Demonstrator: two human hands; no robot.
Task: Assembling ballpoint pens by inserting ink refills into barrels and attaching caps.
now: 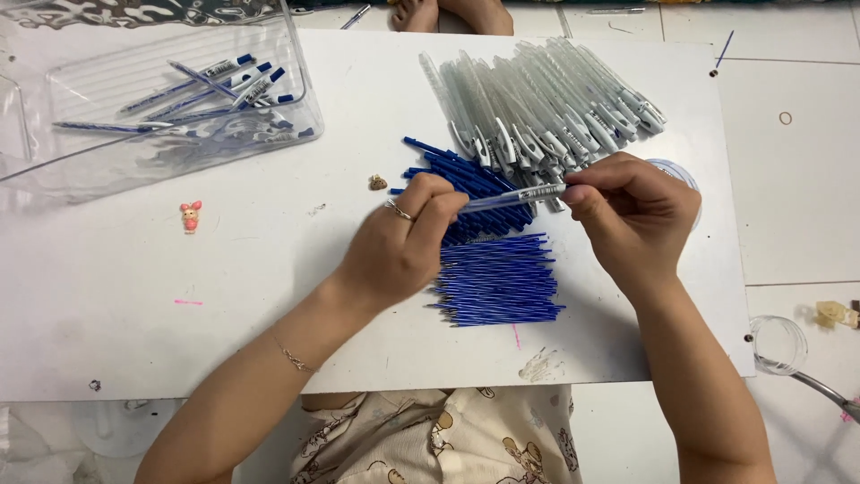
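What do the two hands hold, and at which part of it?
Both hold one pen: the right hand grips its clear barrel end, and the left hand pinches the blue end.

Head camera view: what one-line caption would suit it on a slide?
Two hands, left and right, hold a clear plastic pen barrel above heaped blue ink refills.

bright, even overhead light floods the white tabletop (269, 296), with soft shadows under the hands. glare streaks the clear plastic tray (54, 170). focus is sharp throughout, edges slightly bowed.
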